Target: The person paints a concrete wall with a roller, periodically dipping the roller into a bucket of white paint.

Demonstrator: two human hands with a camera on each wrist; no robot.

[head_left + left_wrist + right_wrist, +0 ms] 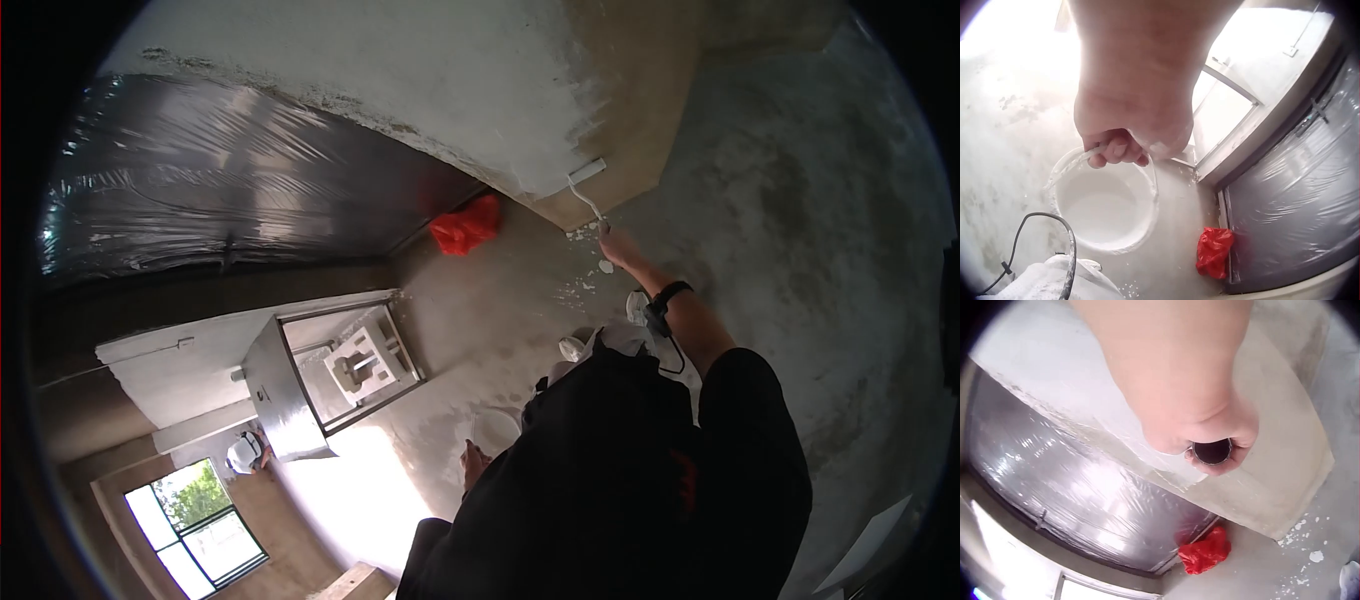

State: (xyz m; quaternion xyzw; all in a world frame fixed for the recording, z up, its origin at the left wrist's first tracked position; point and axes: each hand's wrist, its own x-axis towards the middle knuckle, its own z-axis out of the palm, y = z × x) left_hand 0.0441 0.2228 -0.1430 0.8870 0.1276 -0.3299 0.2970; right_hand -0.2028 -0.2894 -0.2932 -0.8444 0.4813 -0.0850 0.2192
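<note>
My right hand grips the handle of a paint roller, whose white head lies against the wall near its lower edge, where white coating meets bare tan surface. In the right wrist view the fingers of my right hand wrap round the handle, its hollow dark end facing the camera; the roller head is mostly hidden. My left hand holds a white bucket by its handle, fingers curled round it; whitish material shows inside. In the head view the left hand is beside the bucket.
A red plastic bag lies on the floor by a plastic-covered opening. White spatters mark the floor below the wall. Beyond stand a metal door and a window; a person in a white helmet is near it.
</note>
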